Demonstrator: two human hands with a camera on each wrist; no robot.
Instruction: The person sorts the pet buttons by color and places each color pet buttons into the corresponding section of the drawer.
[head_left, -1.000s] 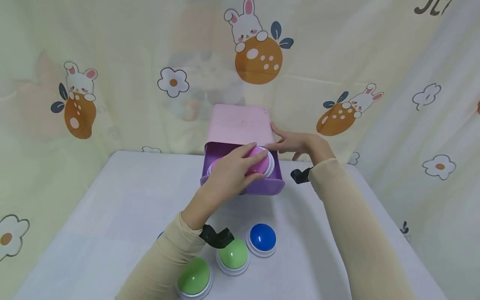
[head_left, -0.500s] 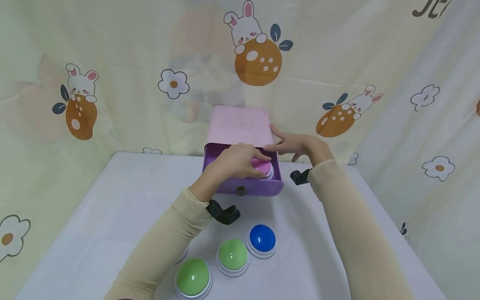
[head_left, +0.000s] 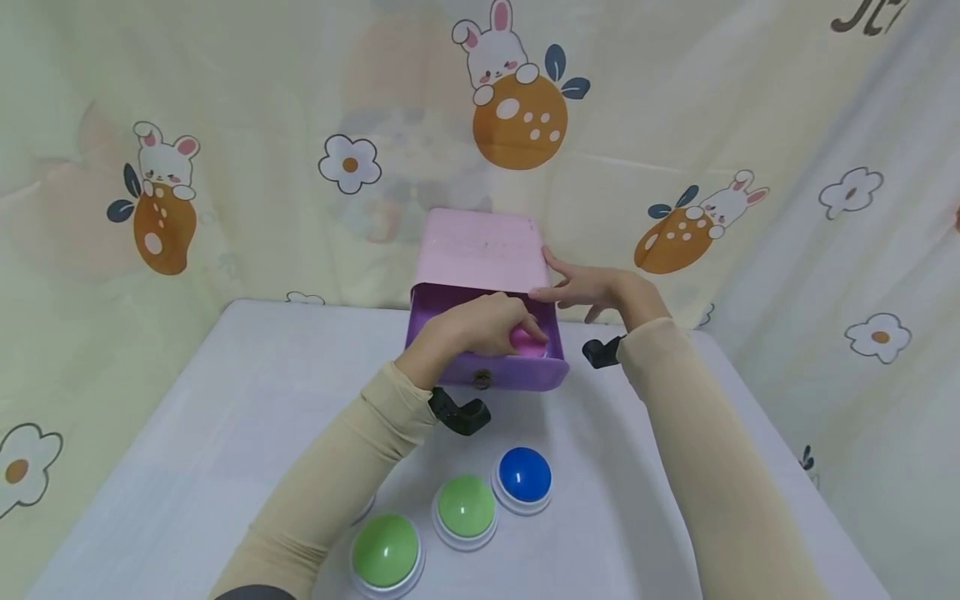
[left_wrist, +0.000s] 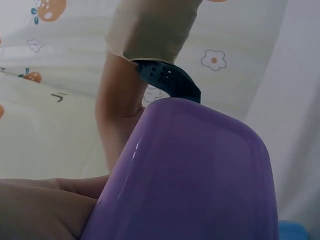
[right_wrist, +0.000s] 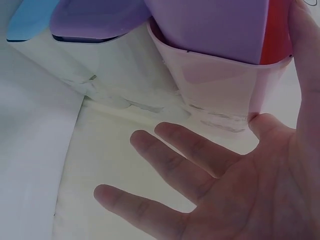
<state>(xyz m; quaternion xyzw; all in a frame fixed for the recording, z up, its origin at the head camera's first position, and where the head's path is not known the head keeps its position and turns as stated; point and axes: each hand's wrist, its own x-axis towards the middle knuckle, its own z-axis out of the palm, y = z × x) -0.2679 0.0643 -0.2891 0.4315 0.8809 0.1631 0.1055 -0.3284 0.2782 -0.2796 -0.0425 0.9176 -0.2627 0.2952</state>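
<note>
My left hand [head_left: 487,323] reaches into the pulled-out purple drawer [head_left: 517,375] and holds a round button-like thing with a pink dome [head_left: 529,342]. Most of that pink button is hidden by the fingers and drawer front. Part of the left hand [left_wrist: 40,210] shows beside the purple drawer in the left wrist view. The drawer sits in a pale pink case [head_left: 483,250]. At that case's right side, my right hand [head_left: 585,287] rests its thumb and forefinger on the edge. Its other fingers [right_wrist: 170,165] are spread and straight in the right wrist view.
In front of the drawer stand a blue-domed button [head_left: 525,477] and two green-domed ones [head_left: 467,508]. A white rim [head_left: 366,508] peeks out beside the left sleeve. The white table [head_left: 225,417] ends at a patterned curtain [head_left: 397,100].
My left hand has lowered the pink button into the drawer, its wrist shifting right and forward. The right hand has stayed at the case.
</note>
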